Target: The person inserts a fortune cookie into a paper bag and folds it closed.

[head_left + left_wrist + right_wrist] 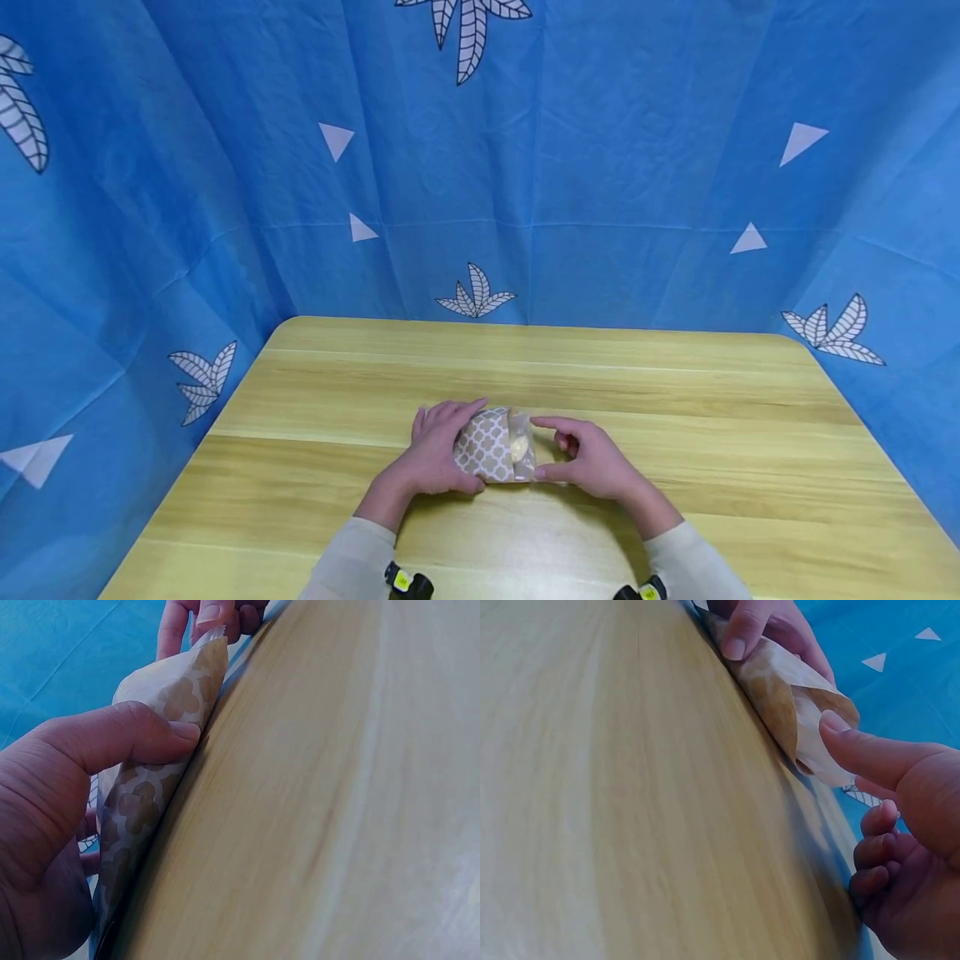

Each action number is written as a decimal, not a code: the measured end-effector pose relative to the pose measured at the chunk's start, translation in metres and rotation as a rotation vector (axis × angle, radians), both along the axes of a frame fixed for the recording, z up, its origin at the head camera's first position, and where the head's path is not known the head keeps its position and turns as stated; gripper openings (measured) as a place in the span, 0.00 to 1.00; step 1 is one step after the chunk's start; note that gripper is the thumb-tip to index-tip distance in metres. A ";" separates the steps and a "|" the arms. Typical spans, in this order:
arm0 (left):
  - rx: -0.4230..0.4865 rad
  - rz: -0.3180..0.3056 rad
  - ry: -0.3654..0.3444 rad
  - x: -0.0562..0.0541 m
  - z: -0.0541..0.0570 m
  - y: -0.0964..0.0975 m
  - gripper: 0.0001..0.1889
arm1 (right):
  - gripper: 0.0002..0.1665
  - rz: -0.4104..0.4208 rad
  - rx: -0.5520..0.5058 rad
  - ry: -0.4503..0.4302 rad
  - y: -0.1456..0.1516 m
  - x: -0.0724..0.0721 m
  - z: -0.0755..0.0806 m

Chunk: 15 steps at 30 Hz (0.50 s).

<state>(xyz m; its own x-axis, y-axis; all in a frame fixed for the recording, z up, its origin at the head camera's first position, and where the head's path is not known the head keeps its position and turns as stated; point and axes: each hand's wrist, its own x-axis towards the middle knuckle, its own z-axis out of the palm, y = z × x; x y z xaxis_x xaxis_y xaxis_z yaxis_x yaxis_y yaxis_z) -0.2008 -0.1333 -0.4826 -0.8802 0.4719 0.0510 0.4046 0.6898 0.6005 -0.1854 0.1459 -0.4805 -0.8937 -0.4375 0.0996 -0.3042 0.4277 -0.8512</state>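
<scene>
On the table lies a tan-and-white patterned paper pouch (483, 446), with a whitish translucent inner wrapper (522, 429) and a pale lump (519, 448) at its right, open end. My left hand (438, 450) grips the pouch from the left, thumb along the near edge (154, 735) and fingers on the far side. At the open end is my right hand (588, 457), its thumb and index finger spread apart at the two corners of the inner wrapper. The right wrist view shows the thumb (870, 750) at the wrapper; its other fingers are curled beneath. What the lump is cannot be told.
A light wooden table (675, 392) extends around both hands. Behind it and along its sides hangs a blue curtain (637, 167) printed with white leaves and triangles. Each sleeve (352, 558) bears a small black device (408, 582) at the wrist.
</scene>
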 end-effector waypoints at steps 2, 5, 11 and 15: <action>0.003 0.002 0.000 0.000 0.000 0.000 0.61 | 0.40 -0.002 0.002 0.007 -0.001 0.000 -0.001; 0.008 0.004 0.001 0.000 0.000 0.000 0.62 | 0.40 -0.004 0.005 0.019 -0.003 -0.002 -0.003; 0.011 0.003 -0.006 0.001 0.002 0.000 0.62 | 0.39 -0.024 0.014 -0.012 -0.009 -0.002 -0.004; 0.022 0.001 -0.013 0.001 0.004 0.001 0.62 | 0.39 -0.029 0.004 -0.018 -0.012 -0.002 -0.004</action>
